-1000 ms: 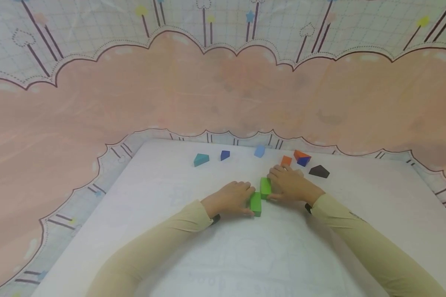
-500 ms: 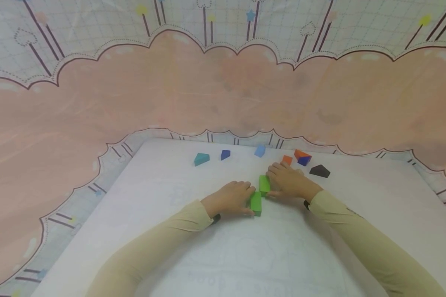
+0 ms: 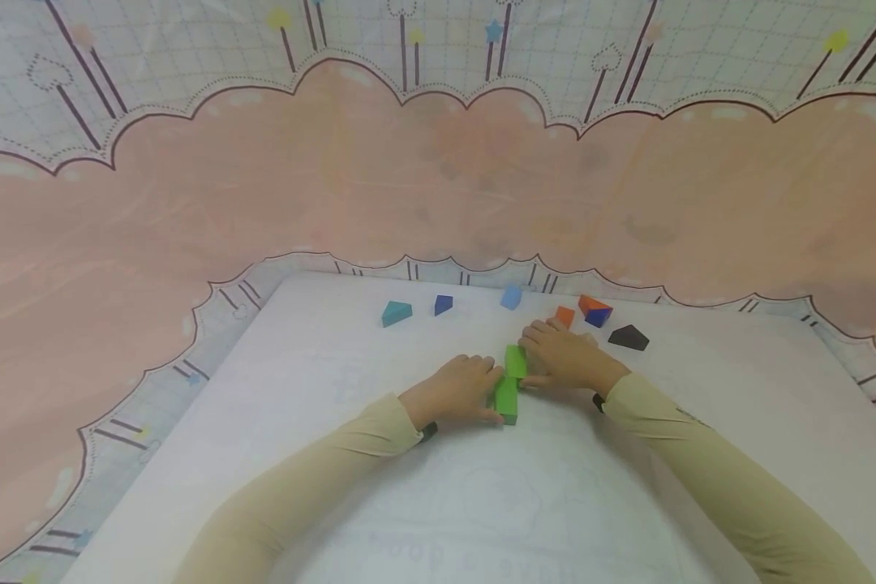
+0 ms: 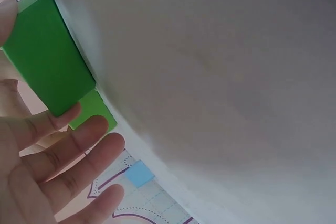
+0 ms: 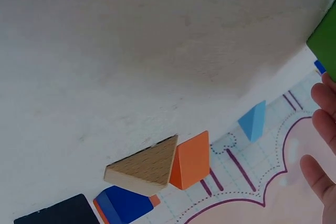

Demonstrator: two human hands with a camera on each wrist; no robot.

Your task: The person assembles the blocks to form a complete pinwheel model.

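Two green blocks lie end to end in the middle of the white table [image 3: 321, 487]. My left hand [image 3: 453, 389] pinches the near green block [image 3: 507, 402] lengthwise, thumb at its near end and index finger at the other, as the left wrist view shows. At the far green block [image 3: 516, 362] my right hand [image 3: 565, 355] grips from the right, its thumb by the near end. The blocks meet at their ends, nearly in line. Only a corner of the right hand's block [image 5: 326, 45] shows in the right wrist view.
Along the back lie a teal block [image 3: 397, 314], a dark blue block [image 3: 443, 305] and a light blue block [image 3: 511, 297]. Behind my right hand are orange [image 5: 191, 160], plain wood [image 5: 144, 167], blue [image 5: 123, 204] and black blocks [image 5: 55, 213]. A patterned cloth [image 3: 438, 186] hangs beyond the table.
My right hand has slid the far green block left, from beside the near block's corner to almost in line with it. The left hand and near block have shifted slightly right.
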